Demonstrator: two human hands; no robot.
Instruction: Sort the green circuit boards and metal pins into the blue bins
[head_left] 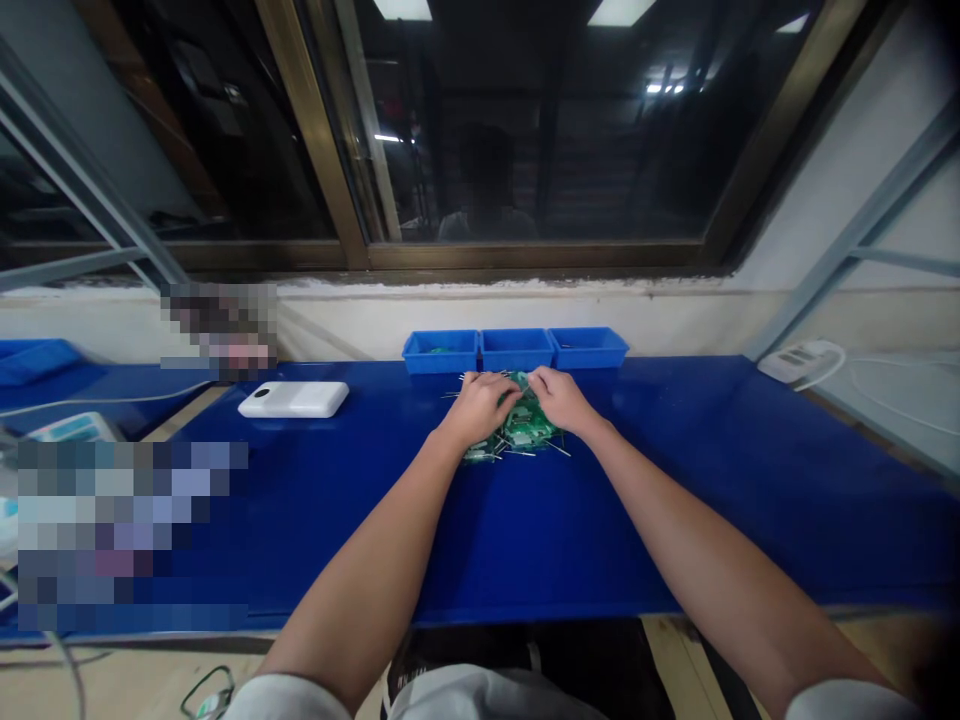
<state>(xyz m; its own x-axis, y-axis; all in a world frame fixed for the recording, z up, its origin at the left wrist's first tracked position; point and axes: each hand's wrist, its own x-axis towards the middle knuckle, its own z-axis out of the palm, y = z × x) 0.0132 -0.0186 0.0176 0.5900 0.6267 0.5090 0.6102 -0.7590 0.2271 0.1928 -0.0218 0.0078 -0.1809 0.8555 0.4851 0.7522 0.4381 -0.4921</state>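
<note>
A heap of small green circuit boards (523, 425) with thin metal leads sticking out lies on the blue tabletop (675, 480). My left hand (480, 408) rests on the heap's left side, its fingers curled over the boards. My right hand (559, 400) lies on the upper right of the heap, with its fingertips close to my left hand. The hands cover much of the heap, so I cannot tell whether either one grips a board. Just beyond the heap stand three blue plastic bins in a row: left (440, 351), middle (517, 350) and right (589, 347).
A white flat box (293, 399) lies on the tabletop left of my hands. A white corded device (801, 361) sits beyond the table's right end. A blue tray (37, 361) and a white instrument (75, 428) stand at far left. A window runs behind the table.
</note>
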